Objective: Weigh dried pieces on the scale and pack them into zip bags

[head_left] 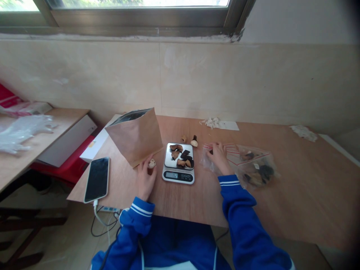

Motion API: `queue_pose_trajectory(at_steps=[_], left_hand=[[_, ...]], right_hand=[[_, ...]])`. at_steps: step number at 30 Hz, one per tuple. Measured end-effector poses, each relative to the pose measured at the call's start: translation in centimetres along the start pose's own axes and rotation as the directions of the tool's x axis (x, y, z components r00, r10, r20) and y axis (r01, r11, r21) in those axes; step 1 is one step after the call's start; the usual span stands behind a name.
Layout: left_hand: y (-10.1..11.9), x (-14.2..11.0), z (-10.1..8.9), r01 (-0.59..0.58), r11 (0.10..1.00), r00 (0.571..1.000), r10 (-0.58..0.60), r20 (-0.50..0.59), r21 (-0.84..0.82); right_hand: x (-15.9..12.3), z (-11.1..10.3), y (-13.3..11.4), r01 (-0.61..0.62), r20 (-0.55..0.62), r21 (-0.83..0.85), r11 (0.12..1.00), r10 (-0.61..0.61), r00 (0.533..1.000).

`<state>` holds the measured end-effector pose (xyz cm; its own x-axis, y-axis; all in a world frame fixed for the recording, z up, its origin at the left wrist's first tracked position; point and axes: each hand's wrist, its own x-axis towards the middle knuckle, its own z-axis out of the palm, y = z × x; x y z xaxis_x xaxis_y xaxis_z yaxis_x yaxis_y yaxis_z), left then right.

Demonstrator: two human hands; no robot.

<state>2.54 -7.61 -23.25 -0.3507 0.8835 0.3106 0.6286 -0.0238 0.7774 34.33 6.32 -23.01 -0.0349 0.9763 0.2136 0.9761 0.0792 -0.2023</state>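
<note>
White chunk (152,163) lies against bent left fingers (144,168) while right fingers (218,150) bend over clear bag (207,162), both grips unclear.

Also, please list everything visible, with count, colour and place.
scale: 1, silver, centre
paper bag: 1, brown, left of scale
dried pieces: several, brown and black, on scale
loose pieces: 2, brownish, behind scale
pale piece: 1, whitish, by paper bag
zip bags: 2+, clear, right
phone: 1, black, left
scraps: 2 heaps, white, back
tables: 2, brown, centre and left
window: 1, grey, top
left grip: 1, blue cuff, at pale piece
right grip: 1, blue cuff, at zip bags
</note>
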Motion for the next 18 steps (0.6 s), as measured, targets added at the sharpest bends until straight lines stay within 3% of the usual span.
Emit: queue_pose_trajectory(at_steps=[9,13,18], left_hand=[[-0.1,0.1,0.0,-0.053,0.997,0.998,0.054,-0.017,0.055],[-0.2,0.2,0.0,-0.083,0.995,0.996,0.083,0.014,0.056],[-0.1,0.1,0.0,-0.076,0.995,0.997,0.075,0.03,0.059]], right_hand=[[-0.3,0.4,1.3,-0.163,-0.064,0.211,0.964,0.18,0.982],[0.6,0.1,2.4,-0.141,-0.125,0.385,0.912,0.203,0.971],[3.3,-0.8,2.7,-0.116,-0.124,0.475,0.872,0.196,0.973]])
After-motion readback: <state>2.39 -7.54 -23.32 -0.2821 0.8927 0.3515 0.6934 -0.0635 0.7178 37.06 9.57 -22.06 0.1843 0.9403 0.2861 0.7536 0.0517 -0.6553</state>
